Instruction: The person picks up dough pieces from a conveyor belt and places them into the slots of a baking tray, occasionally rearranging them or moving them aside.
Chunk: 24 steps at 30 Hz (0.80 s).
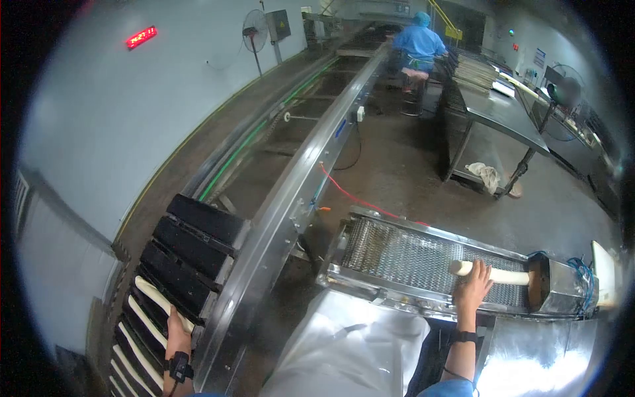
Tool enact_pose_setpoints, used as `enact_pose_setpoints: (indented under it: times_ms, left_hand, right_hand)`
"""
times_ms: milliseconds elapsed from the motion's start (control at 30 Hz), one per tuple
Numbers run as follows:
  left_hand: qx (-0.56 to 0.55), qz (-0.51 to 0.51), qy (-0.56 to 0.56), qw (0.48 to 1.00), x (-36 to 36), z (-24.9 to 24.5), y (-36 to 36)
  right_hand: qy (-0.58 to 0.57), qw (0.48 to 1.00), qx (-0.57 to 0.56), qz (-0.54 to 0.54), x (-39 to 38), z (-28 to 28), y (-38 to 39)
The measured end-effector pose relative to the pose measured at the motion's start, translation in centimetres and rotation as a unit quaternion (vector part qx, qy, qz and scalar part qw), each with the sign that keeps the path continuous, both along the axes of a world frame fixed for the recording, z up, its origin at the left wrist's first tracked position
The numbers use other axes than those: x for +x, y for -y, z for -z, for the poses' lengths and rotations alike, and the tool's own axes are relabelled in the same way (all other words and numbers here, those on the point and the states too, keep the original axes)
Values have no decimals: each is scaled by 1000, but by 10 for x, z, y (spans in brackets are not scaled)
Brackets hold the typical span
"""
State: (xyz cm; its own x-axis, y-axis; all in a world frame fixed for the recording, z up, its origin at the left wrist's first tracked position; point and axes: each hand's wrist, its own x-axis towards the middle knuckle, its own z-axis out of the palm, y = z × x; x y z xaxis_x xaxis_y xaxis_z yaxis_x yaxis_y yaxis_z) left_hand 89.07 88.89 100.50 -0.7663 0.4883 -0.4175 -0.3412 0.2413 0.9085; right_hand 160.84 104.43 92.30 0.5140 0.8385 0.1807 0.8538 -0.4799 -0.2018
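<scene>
My left hand (177,334) is at the near end of a long pale dough strip (153,291) lying in a black slotted tray (198,225). Its fingers close round that end, partly hidden from view. Several more dough strips (145,322) lie side by side in the tray's slots below. On the metal mesh belt (403,251) at right, my right hand (471,288) grips a thick dough roll (509,276) from the near side. The roll's far right end sits in the opening of a metal housing (562,284).
A long steel conveyor frame (311,152) runs away up the middle. White sheeting (350,344) hangs in front of the mesh belt. A person in blue (420,46) sits on a stool farther back, near a steel table (503,116). A red cord (357,198) crosses the gap.
</scene>
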Motion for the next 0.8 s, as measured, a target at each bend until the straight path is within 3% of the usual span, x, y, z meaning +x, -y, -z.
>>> enact_pose_setpoints:
  times_ms: [133,200,233,367,433,467,500,533,567,733,767,800]
  left_hand:
    - [-80,-59,-24,995,-6,6,-11]
    - [-97,22,-97,990,10,-5,-16]
    - [-133,-45,-73,987,7,1,-32]
    - [-136,-3,-93,986,41,-6,-80]
    - [-154,25,-203,967,24,29,-108]
    - [-296,84,-320,896,58,-10,-127]
    - [-219,93,-267,934,55,2,-140]
    - [-171,118,-289,935,43,18,-154]
    - [-46,184,-234,953,37,24,-164]
    - [68,286,-59,954,117,-102,-157]
    - [146,287,43,946,86,-72,-167]
    - [129,295,23,946,84,-73,-170]
  right_hand:
    - [26,999,17,-35,-2,15,-3]
    - [14,999,22,-46,-11,11,-5]
    - [4,998,28,-57,-18,8,-6]
    - [24,994,50,-92,-42,3,-13]
    - [30,994,45,-100,-47,11,-18]
    - [35,993,40,-108,-60,-2,-19]
    - [48,990,52,-124,-73,-17,-17]
    - [51,989,53,-125,-75,-15,-18]
    - [44,986,68,-146,-77,-9,-23]
    - [29,979,48,-198,-98,-15,-29]
    - [50,973,69,-212,-97,-5,-33]
    - [52,973,71,-212,-98,2,-37]
